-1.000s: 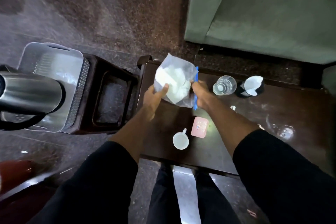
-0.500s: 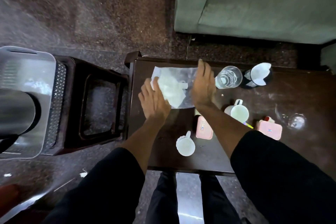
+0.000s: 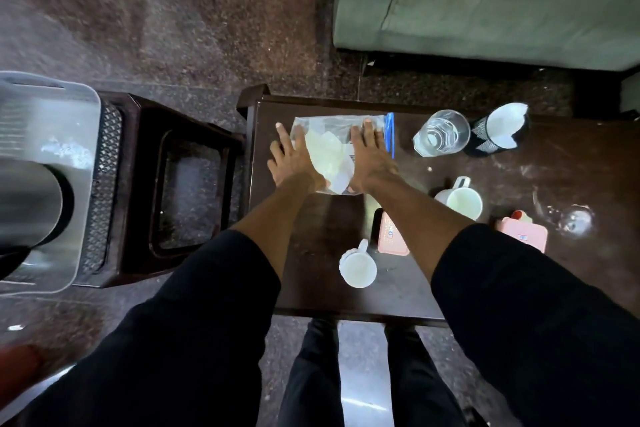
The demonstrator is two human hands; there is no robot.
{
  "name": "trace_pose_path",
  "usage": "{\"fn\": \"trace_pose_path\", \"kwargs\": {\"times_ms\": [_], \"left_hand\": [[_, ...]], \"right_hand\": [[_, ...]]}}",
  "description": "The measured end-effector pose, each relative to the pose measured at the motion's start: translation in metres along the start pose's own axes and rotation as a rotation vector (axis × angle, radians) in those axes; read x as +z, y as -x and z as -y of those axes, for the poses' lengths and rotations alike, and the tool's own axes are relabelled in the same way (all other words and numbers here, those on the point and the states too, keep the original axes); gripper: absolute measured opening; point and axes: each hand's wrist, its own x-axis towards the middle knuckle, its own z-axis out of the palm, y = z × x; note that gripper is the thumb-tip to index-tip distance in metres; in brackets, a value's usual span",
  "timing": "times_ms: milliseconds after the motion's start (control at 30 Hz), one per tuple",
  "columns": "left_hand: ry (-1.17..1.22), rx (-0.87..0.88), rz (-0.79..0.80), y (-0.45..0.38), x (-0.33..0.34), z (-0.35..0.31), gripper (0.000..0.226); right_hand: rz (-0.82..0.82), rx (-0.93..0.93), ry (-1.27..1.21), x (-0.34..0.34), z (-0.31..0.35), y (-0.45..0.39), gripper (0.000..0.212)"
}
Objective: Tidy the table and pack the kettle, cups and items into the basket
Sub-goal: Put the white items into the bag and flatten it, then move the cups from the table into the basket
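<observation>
Palms flat: your left hand (image 3: 294, 158) and right hand (image 3: 369, 158) press the zip bag (image 3: 332, 149) on the table (image 3: 433, 291), gripping nothing, probably to push air out before packing. The basket (image 3: 52, 107) waits on the stool (image 3: 187, 191), well apart.

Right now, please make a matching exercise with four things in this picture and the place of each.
Things:
1. zip bag
2. kettle
3. drinking glass
4. near white cup

Places:
A. in the grey basket
B. beside the black mesh holder
C. flat under the left hand and right hand
D. near the table's front edge

Pairs: 1-C, 2-A, 3-B, 4-D
</observation>
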Motion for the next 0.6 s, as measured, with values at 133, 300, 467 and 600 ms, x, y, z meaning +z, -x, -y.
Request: {"fn": "trace_pose_path", "kwargs": {"times_ms": [133,300,467,600], "left_hand": [[-0.209,0.040,-0.138,0.011,0.006,0.003,0.128],[-0.118,0.373,-0.372,0.038,0.028,-0.010,0.070],[0.102,0.412,-0.376,0.068,0.047,-0.032,0.042],[0.168,0.416,-0.323,0.087,0.053,-0.051,0.032]], "right_hand": [[-0.027,-0.003,-0.009,0.004,0.005,0.000,0.126],[-0.207,-0.085,-0.201,0.014,-0.001,0.013,0.085],[-0.431,-0.099,-0.328,0.039,-0.019,0.056,0.043],[-0.493,0.005,-0.411,0.051,-0.042,0.083,0.033]]}}
